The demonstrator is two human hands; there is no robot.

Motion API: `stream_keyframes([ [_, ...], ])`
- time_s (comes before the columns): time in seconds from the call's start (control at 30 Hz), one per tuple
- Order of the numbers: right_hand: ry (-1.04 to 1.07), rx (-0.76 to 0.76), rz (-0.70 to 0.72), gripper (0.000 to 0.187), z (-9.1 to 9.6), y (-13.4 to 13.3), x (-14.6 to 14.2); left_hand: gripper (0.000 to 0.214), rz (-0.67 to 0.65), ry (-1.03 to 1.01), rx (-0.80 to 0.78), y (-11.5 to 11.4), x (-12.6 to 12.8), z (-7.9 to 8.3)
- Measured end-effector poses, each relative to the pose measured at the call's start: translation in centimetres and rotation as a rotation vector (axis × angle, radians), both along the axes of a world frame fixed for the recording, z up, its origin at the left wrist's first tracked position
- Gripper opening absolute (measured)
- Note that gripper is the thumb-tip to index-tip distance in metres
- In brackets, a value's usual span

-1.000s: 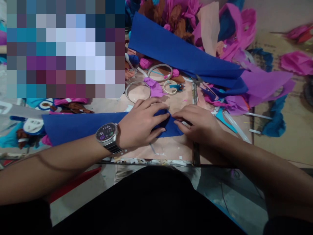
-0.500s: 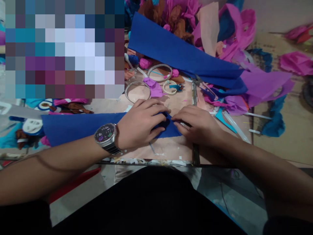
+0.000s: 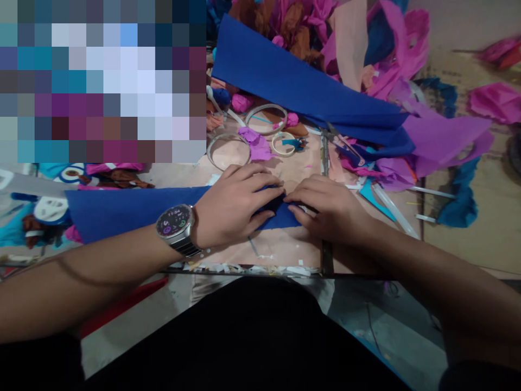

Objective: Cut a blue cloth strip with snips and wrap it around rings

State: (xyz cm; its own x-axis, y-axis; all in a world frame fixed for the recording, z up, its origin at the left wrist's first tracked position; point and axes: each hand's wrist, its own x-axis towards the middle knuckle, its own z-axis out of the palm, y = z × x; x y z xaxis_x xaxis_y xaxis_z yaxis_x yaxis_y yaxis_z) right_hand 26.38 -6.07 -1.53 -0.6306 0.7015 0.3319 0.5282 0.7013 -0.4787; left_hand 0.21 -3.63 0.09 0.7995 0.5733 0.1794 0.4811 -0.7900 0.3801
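Note:
A long blue crepe paper strip (image 3: 122, 214) lies along the near side of the table. My left hand (image 3: 240, 198), with a watch on its wrist, rests over the strip's right part, fingers bent and gripping the paper. My right hand (image 3: 325, 203) sits at the strip's right end, thumb and fingers closed on its edge. Both hands' fingertips nearly meet, and the fold between them is partly hidden. Beyond them lie two grey tape rings, the nearer ring (image 3: 209, 157) and the farther ring (image 3: 247, 120), beside a small cream roll (image 3: 274, 146).
A larger blue sheet (image 3: 285, 73) stretches across the back, with scissors (image 3: 345, 144) by its lower edge. Pink, brown and purple crumpled paper (image 3: 448, 133) is heaped behind and right. White sticks (image 3: 394, 212) lie right of my hand. Paper scraps line the table's front edge (image 3: 260, 273).
Both hands stay on the blue strip almost unmoved; the right fingers shift very slightly at its end. The view has drifted a little.

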Motion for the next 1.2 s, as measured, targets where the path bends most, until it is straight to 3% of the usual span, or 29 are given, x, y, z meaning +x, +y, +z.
stream_keyframes([
  [0.87, -0.010, -0.041, 0.034, 0.016, 0.34, -0.03, 0.00, 0.041, 0.003, 0.020, -0.022, 0.07, -0.05, 0.06],
  [1.2, -0.012, -0.051, 0.042, 0.014, 0.42, 0.06, 0.24, 0.030, -0.057, 0.045, 0.016, -0.22, 0.00, 0.73],
])
